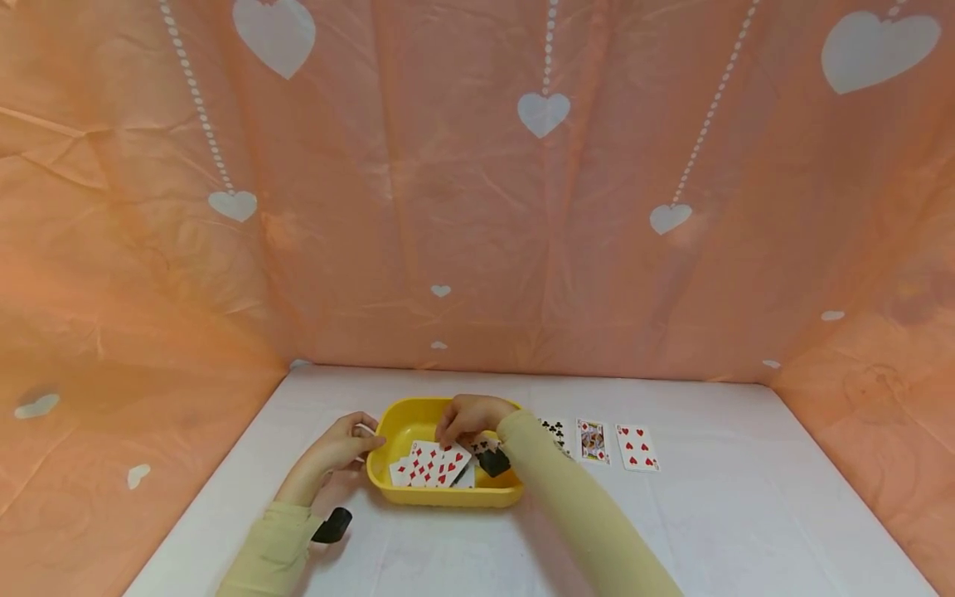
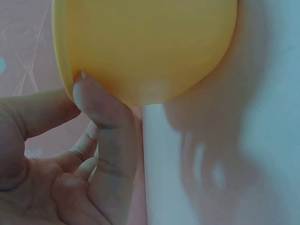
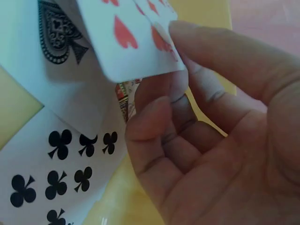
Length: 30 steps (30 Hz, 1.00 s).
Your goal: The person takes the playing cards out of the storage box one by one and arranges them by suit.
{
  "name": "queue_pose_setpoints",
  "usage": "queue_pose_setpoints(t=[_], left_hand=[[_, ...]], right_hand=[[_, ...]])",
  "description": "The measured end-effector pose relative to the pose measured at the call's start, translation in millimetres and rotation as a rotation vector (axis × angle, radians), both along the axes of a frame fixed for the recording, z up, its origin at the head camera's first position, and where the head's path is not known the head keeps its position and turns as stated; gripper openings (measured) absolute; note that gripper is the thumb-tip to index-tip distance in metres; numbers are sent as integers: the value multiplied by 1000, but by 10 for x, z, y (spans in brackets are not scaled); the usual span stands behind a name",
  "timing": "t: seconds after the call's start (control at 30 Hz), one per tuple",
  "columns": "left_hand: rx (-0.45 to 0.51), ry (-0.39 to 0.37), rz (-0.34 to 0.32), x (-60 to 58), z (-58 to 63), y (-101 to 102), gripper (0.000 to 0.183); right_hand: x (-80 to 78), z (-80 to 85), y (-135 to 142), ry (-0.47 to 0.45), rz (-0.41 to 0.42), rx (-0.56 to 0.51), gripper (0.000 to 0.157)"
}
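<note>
Nearest us, two long pale khaki cloth sleeves [image 1: 589, 506] reach across the white worktop [image 1: 709, 531] to a shallow, rounded yellow tub [image 1: 448, 497]. White playing cards [image 1: 422, 466] overlap loosely inside it, diamonds and clubs among them, and at their right side we have a white card with red hearts [image 3: 122, 61]. To handle it well, we would keep the pinch light and near the edge, lest it bend or drag its neighbours, and hold the tub steady meanwhile. Our right hand [image 1: 472, 417] slants in from the lower right, wrist bent and fingers pointing down into the tub, thumb and fingers clamped on the heart card's edge, the lower fingers curled beneath. Our left hand [image 1: 345, 441] comes from the lower left, its thumb and forefinger clamped on the tub's left rim, the other fingers loosely bent outside.
</note>
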<state>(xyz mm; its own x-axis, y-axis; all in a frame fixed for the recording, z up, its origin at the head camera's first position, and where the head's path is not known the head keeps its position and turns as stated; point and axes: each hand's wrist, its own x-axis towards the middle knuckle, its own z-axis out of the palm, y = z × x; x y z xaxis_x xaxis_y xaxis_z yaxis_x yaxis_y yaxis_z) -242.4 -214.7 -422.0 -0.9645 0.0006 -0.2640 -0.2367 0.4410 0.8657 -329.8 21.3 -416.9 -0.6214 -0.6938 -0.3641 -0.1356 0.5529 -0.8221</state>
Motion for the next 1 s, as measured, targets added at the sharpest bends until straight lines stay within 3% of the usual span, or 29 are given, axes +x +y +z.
queue_pose_setpoints(t=[0.27,0.6,0.8,1.0], left_hand=[[10,7,-4,-16,1,-3,26],[9,1,-3,-20,-19,1,26],[-6,6,-3,-27,-42,-5,26],[-14,9,-7,-13,-28,-4,26]], right_hand=[[1,0,2,21,-43,41,9],[9,62,102,-13,-9,56,12],[-6,176,204,40,-21,115,14],[-15,348,364,162,-67,150,14]])
